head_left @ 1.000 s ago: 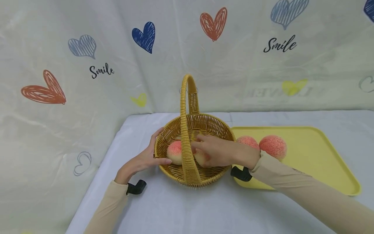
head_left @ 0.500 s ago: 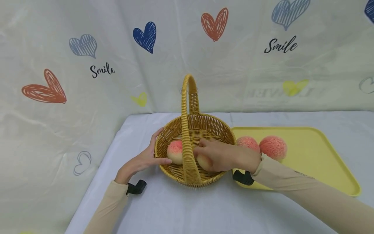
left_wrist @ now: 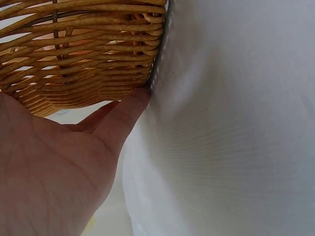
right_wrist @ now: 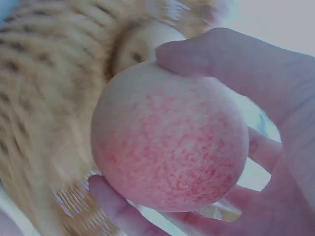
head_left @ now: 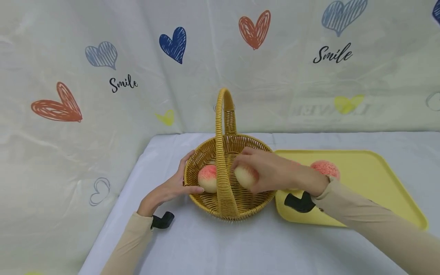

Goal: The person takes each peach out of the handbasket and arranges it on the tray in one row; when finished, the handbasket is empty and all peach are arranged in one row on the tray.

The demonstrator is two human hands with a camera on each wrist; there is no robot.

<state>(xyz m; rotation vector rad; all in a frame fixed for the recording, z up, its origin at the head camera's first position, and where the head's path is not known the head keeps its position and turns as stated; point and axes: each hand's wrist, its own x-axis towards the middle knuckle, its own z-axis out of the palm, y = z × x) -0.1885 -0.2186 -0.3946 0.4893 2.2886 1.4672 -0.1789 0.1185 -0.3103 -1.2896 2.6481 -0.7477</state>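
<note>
My left hand (head_left: pixel 168 191) holds the left side of a wicker basket (head_left: pixel 237 208), thumb over the rim and fingers along the outside. In the left wrist view, fingertips (left_wrist: pixel 133 105) reach the bottom edge of the woven wall. My right hand (head_left: pixel 271 170) grips a peach (head_left: pixel 246 176), pale with a pink blush, over the right half of the basket. In the right wrist view, thumb and fingers surround this peach (right_wrist: pixel 170 142). A second peach (head_left: pixel 207 178) lies inside the basket at the left, partly behind the handle (head_left: pixel 220 145).
Right of the basket lies a yellow tray (head_left: pixel 371 183). On it sits a pink peach (head_left: pixel 324 169), with another mostly hidden behind my right wrist. A white cloth (head_left: pixel 206 244) covers the table. A curtain printed with hearts (head_left: pixel 292 84) hangs behind.
My right hand, low in the basket with the peach before, has risen and moved slightly right with it. My left hand stays on the basket. The other peach lies in the same spot.
</note>
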